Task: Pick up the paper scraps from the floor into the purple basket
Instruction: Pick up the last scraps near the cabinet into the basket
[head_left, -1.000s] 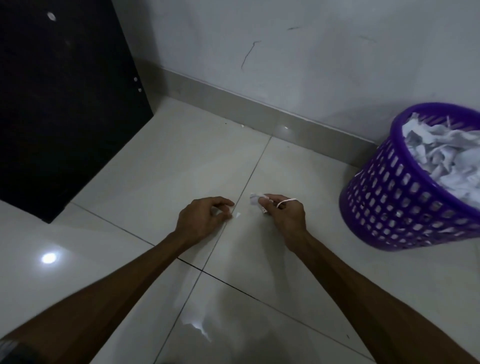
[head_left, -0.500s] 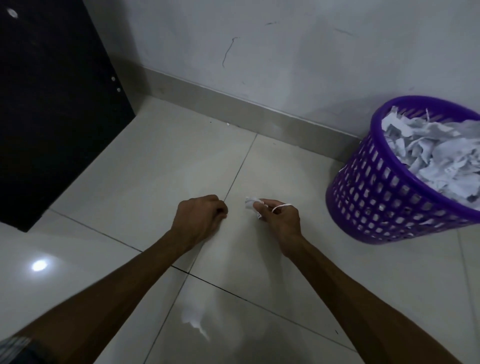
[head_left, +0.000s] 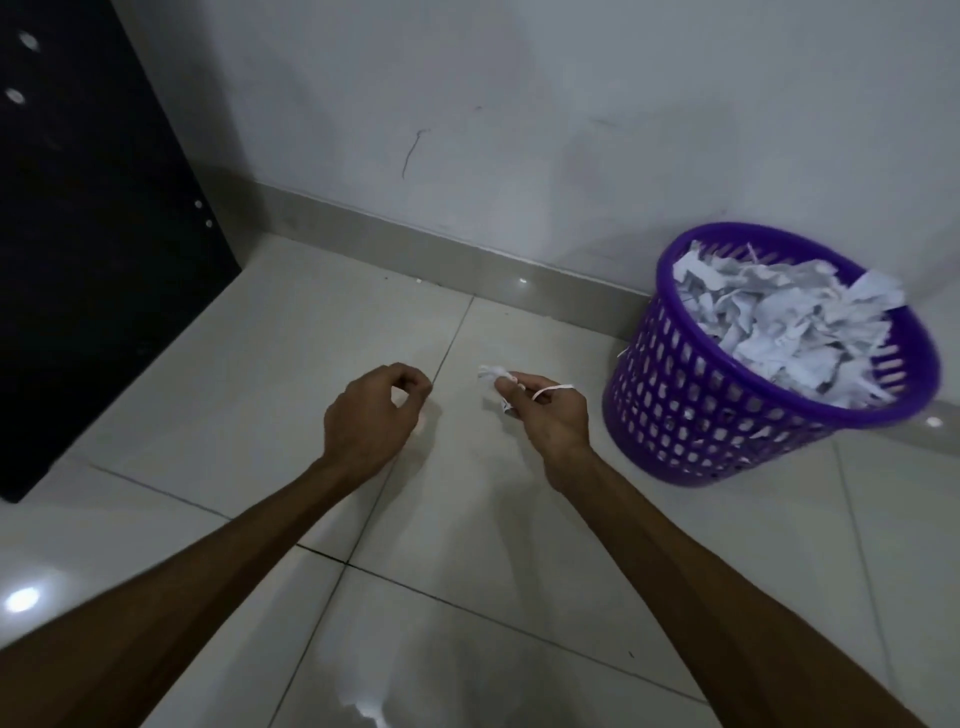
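Presently: right hand (head_left: 550, 415) pinches paper scraps (head_left: 491, 382) plus thin strip, above tiled floor (head_left: 322, 332). Left hand (head_left: 371, 415) curled, thumb meeting fingertips; contents cannot tell. Purple basket (head_left: 727, 415) just right, heaped w/ paper. Risks: loose pinch sheds bits en route; overfull heap spills over rim.

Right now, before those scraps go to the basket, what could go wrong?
The right hand pinches crumpled paper scraps with a thin strip looped loosely over its fingers; that strip could slip off on the way. The purple basket is already heaped with paper to the rim, so added scraps may spill back onto the floor.
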